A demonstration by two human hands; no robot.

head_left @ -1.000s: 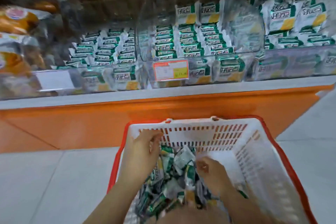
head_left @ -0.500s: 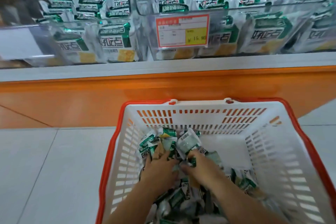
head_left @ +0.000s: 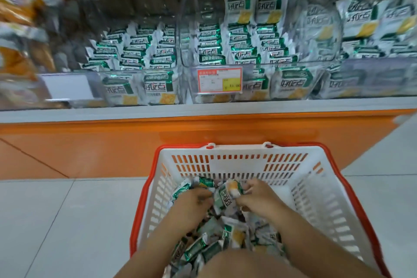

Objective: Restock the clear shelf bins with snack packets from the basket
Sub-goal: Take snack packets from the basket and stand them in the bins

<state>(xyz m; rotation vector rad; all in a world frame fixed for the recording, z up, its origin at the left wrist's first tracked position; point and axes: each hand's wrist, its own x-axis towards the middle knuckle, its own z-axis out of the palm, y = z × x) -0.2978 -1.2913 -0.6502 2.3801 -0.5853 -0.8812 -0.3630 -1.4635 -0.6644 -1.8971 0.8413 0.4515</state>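
- While both hands work inside the white, red-rimmed basket [head_left: 239, 153] on the floor, loose green-and-white snack packets [head_left: 232, 235] lie heaped across its bottom.
- Left hand [head_left: 191, 202]: fingers curled down into the heap, gripping packets at its far left edge.
- Right hand [head_left: 259, 198]: fingers clamped on a crumpled packet [head_left: 225, 196] held between the two hands.
- Up on the shelf, the clear shelf bins [head_left: 198, 2] hold upright rows of the same stocked packets [head_left: 158, 61], with space at the back.
- An orange price tag [head_left: 219, 80] sits on the middle bin's front.
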